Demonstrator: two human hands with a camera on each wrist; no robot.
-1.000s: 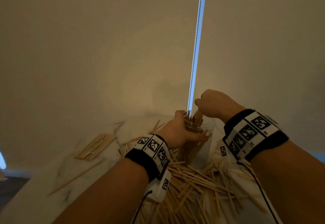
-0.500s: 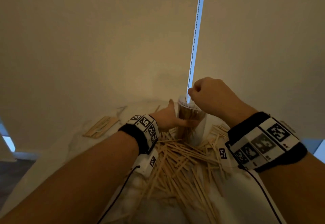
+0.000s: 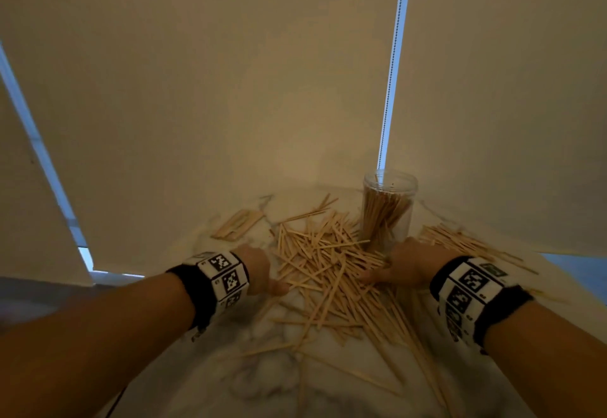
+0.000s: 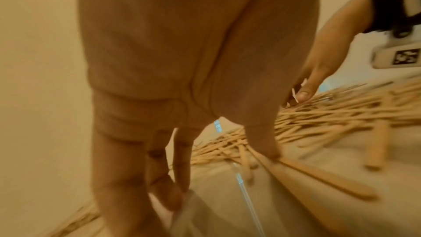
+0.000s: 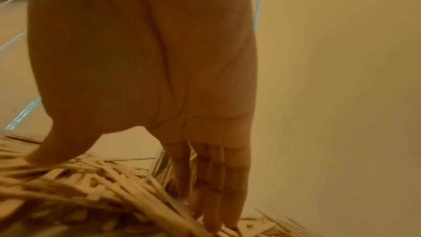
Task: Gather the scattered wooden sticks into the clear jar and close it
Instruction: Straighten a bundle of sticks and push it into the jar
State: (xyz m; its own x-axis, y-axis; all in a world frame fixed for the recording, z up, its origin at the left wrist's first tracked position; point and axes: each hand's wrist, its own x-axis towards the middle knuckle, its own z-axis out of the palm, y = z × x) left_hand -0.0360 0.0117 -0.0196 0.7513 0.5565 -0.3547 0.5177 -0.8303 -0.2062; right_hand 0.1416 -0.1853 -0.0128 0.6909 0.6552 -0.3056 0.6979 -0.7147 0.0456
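The clear jar (image 3: 389, 210) stands upright and lidless at the back of the marble table, partly filled with wooden sticks. A loose pile of sticks (image 3: 325, 263) lies in front of it. My left hand (image 3: 262, 273) rests at the pile's left edge, fingers straight down, thumb tip (image 4: 271, 150) on the sticks (image 4: 330, 114). My right hand (image 3: 400, 263) sits at the pile's right edge, just before the jar, with straight fingers (image 5: 214, 195) touching sticks (image 5: 91, 186). The jar (image 5: 163, 165) shows behind those fingers. Neither hand holds anything.
A bundle of wider flat sticks (image 3: 238, 224) lies at the back left. More sticks (image 3: 460, 243) spread to the right of the jar. A blind with a bead chain (image 3: 392, 89) hangs right behind the table (image 3: 262, 384). No lid is visible.
My left hand has let go of the jar and my right hand has left its mouth. Both have dropped to the table on either side of the stick pile.
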